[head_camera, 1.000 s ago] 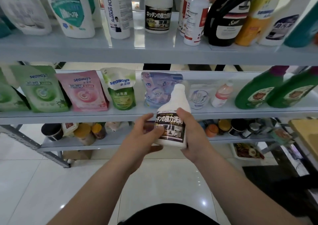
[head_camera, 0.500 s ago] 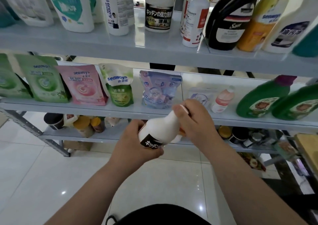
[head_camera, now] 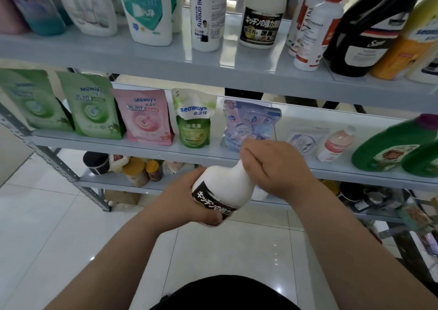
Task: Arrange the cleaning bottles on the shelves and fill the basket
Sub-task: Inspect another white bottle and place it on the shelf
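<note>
Though tip hidden, bottle [head_camera: 227, 186] slants neck up-right (apparently).

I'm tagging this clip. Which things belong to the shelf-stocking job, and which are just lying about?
Job: white bottle, gripped by left hand and right hand; its twin on the top shelf.
Lying about: jars and black cup on the bottom shelf; pouches on the middle shelf.
</note>
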Demonstrator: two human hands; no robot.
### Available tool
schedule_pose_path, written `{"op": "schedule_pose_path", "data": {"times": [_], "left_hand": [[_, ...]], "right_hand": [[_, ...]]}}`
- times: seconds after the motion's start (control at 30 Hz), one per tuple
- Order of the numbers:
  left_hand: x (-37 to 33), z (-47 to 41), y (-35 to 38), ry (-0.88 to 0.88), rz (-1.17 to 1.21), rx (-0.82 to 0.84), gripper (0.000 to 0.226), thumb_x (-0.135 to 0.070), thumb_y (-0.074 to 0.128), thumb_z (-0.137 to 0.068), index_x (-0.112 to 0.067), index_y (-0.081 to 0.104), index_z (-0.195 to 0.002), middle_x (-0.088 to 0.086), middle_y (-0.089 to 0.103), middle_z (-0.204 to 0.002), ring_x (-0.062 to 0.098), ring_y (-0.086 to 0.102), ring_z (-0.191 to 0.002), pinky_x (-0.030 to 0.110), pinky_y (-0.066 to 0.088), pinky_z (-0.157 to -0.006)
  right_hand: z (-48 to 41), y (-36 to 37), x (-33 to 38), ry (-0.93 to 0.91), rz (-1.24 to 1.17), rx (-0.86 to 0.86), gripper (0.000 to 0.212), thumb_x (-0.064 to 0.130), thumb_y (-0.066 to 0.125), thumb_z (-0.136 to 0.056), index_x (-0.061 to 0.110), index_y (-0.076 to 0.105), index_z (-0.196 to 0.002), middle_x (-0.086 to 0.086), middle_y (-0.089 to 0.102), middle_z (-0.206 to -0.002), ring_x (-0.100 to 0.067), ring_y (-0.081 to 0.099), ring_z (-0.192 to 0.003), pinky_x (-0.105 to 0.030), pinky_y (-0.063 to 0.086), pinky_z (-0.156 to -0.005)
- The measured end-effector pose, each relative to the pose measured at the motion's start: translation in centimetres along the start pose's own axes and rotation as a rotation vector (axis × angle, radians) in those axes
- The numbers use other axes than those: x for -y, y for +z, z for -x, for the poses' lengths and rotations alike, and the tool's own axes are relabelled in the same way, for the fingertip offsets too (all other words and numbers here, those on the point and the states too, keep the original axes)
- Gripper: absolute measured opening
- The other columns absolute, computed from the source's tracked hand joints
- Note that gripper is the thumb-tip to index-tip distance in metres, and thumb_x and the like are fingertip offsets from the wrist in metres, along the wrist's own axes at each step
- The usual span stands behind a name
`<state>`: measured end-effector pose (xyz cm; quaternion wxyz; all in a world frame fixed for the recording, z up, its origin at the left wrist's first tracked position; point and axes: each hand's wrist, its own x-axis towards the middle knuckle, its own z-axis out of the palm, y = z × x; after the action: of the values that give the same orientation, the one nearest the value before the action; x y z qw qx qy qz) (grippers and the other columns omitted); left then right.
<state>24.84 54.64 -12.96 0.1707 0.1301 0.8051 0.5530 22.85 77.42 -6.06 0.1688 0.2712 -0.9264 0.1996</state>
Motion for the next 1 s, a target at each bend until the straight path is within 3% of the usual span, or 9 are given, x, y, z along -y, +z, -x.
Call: {"op": "schedule_pose_path", "data": {"times": [0.07,0.17,0.27,0.37,0.47,0.57,0.67,0.8,1.0], "left_hand": [[0.0,0.1,-0.6,-0.015,-0.053,-0.109,0.083,-0.045,0.093,-0.041,-0.064,0.056,-0.113,-0.021,0.067,-0.111,-0.002,0.067,-0.096,0.033,0.063,-0.076],[0.1,0.3,-1.9,0.042,0.054,-0.162,0.070,-0.057,0.088,-0.048,-0.076,0.051,-0.105,-0.027,0.067,-0.109,-0.009,0.065,-0.096,0.017,0.059,-0.071],[0.3,0.7,-3.3,0.029,0.322,-0.166,0.056,-0.061,0.078,-0.068,-0.066,0.054,-0.119,-0.017,0.071,-0.121,0.007,0.069,-0.111,0.038,0.058,-0.094],[-0.1,0.7,-4.9,-0.006,0.632,-0.120,0.047,-0.050,0.067,-0.086,-0.052,0.057,-0.132,-0.006,0.071,-0.128,0.022,0.071,-0.114,0.046,0.061,-0.085],[-0.9,0.1,-6.2,0.013,0.742,-0.070,0.055,-0.048,0.067,-0.084,-0.047,0.056,-0.138,-0.003,0.069,-0.132,0.025,0.070,-0.115,0.048,0.061,-0.085],[-2.0,-1.3,-6.9,0.028,0.783,-0.027,0.058,-0.044,0.071,-0.084,-0.044,0.056,-0.140,0.000,0.067,-0.136,0.028,0.068,-0.119,0.054,0.059,-0.089],[-3.7,-3.4,-6.6,0.085,0.717,-0.014,0.045,-0.037,0.066,-0.094,-0.049,0.058,-0.136,-0.003,0.068,-0.133,0.027,0.069,-0.116,0.052,0.060,-0.086],[-7.5,-7.6,-5.9,0.198,0.542,-0.053,0.052,-0.063,0.059,-0.080,-0.063,0.054,-0.132,-0.012,0.065,-0.137,0.022,0.061,-0.128,0.054,0.049,-0.106],[-13.8,-14.4,-5.6,0.321,0.276,-0.070,0.051,-0.083,0.041,-0.082,-0.073,0.045,-0.131,-0.022,0.057,-0.142,0.008,0.055,-0.132,0.047,0.045,-0.112]], "right_hand": [[-1.2,0.8,0.4,0.254,-0.107,0.097,0.033,0.043,0.030,-0.099,0.032,0.038,-0.069,0.007,0.040,-0.061,-0.010,0.040,-0.056,-0.034,0.025,-0.057],[-2.5,2.2,1.8,0.490,-0.441,-0.019,0.045,0.064,0.034,-0.093,0.026,0.056,-0.080,0.004,0.055,-0.075,-0.012,0.051,-0.069,-0.036,0.039,-0.064],[-3.0,4.2,3.5,0.603,-0.810,-0.125,0.045,0.071,0.049,-0.082,0.034,0.061,-0.104,0.016,0.065,-0.094,0.000,0.063,-0.083,-0.016,0.049,-0.067],[-2.6,6.5,4.9,0.642,-1.054,-0.063,0.059,0.070,0.068,-0.080,0.042,0.057,-0.131,0.015,0.069,-0.122,-0.008,0.068,-0.112,-0.029,0.060,-0.082],[-3.0,7.8,5.8,0.651,-1.201,-0.105,0.074,0.067,0.079,-0.077,0.047,0.050,-0.142,0.007,0.066,-0.135,-0.019,0.066,-0.123,-0.044,0.059,-0.093],[-4.1,7.1,5.9,0.657,-1.264,-0.218,0.073,0.063,0.084,-0.075,0.055,0.051,-0.139,0.008,0.067,-0.135,-0.020,0.067,-0.122,-0.042,0.060,-0.090],[-5.3,5.5,4.7,0.663,-1.218,-0.312,0.081,0.066,0.087,-0.069,0.055,0.048,-0.140,0.003,0.067,-0.134,-0.025,0.069,-0.118,-0.053,0.060,-0.087],[-7.4,1.5,2.1,0.573,-1.194,-0.474,0.074,0.061,0.087,-0.073,0.051,0.052,-0.138,0.001,0.069,-0.132,-0.027,0.069,-0.118,-0.048,0.060,-0.089],[-10.4,-3.9,-2.5,0.457,-1.115,-0.670,0.073,0.054,0.087,-0.074,0.046,0.054,-0.139,0.002,0.067,-0.134,-0.025,0.067,-0.121,-0.045,0.061,-0.088]]}}
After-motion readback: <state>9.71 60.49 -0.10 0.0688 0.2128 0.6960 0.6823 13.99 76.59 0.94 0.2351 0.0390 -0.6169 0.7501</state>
